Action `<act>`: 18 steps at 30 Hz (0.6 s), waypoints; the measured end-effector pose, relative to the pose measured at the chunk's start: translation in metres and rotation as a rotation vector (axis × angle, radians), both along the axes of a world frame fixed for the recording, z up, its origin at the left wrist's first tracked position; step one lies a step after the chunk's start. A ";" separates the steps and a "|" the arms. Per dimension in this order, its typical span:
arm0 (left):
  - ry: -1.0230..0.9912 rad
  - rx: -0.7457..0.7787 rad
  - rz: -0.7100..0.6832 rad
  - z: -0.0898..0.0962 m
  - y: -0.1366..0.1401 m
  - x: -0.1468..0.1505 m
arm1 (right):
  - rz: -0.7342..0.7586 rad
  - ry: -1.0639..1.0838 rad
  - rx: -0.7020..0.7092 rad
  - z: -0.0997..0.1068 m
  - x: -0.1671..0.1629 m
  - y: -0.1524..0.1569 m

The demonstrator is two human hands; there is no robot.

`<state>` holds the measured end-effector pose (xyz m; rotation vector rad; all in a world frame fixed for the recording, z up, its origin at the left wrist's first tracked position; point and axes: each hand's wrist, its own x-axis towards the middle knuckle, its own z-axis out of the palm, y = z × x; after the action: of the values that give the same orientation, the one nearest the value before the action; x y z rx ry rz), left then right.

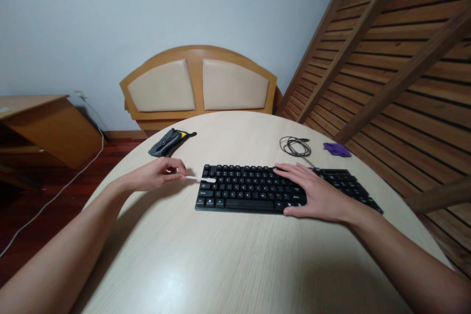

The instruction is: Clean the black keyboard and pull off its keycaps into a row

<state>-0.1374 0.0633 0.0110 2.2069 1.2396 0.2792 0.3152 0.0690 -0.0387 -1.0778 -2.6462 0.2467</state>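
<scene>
A black keyboard (pixel 250 189) lies flat across the round table, its number pad to the right. Between the thumb and fingers of my left hand (pixel 167 174) is a thin white cotton swab (pixel 198 178). Its thick tip is over the keys at the keyboard's left end; whether it presses on them I cannot tell. My right hand (pixel 316 194) spans the keyboard right of its middle. The thumb lies along the front edge and the fingertips reach the back edge, covering some keys.
Behind the keyboard lies its coiled black cable (pixel 295 146). A purple cloth (pixel 337 149) is at the table's right, and a dark grey pouch (pixel 168 143) with a yellow patch is at the left. A wooden headboard (pixel 198 54) and slatted wooden panel (pixel 397 59) stand beyond the table (pixel 221 260).
</scene>
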 end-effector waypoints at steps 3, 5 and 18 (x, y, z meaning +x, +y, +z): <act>-0.005 -0.013 0.006 0.000 0.000 0.000 | 0.000 0.002 0.003 0.000 0.000 0.000; -0.007 -0.011 0.010 0.000 0.000 0.000 | -0.001 0.005 0.002 0.001 -0.001 0.000; -0.023 -0.088 0.063 0.002 -0.001 -0.001 | -0.010 -0.025 -0.001 0.003 -0.003 -0.001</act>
<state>-0.1381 0.0628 0.0135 2.0875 1.2867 0.2698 0.3126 0.0679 -0.0352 -1.1018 -2.6621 0.2334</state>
